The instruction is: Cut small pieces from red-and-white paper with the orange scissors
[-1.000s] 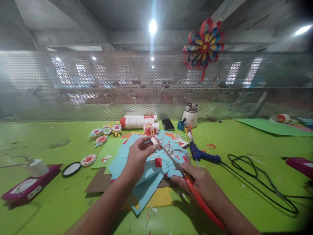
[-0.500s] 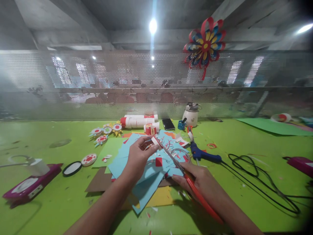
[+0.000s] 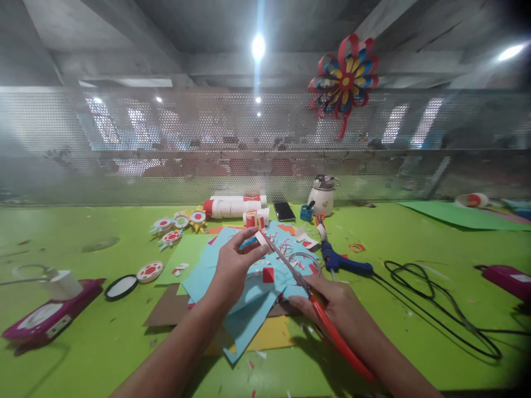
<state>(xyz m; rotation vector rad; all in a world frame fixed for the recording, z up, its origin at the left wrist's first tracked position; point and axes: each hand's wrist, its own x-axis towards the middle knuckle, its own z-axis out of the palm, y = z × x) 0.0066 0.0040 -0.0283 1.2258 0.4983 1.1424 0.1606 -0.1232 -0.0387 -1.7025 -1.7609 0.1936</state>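
Note:
My left hand pinches a small white and red piece of paper between thumb and fingers. In my right hand are scissors with red handles, their blades pointing up and left to the paper's edge. Beneath both hands lie light blue paper sheets, strewn with thin red and white clippings. A red paper square rests on the blue sheets, below the blades. A clear tape ring lies just beyond the scissors.
A blue glue gun with a looping black cord lies at the right. White rolls, a phone and a bottle stand or lie at the back. Left are round paper discs and a purple power strip.
The camera view has shifted slightly. A bit of blue now shows between my left fingers and thumb. Both hands keep nearly the same position, the scissors still at the paper piece.

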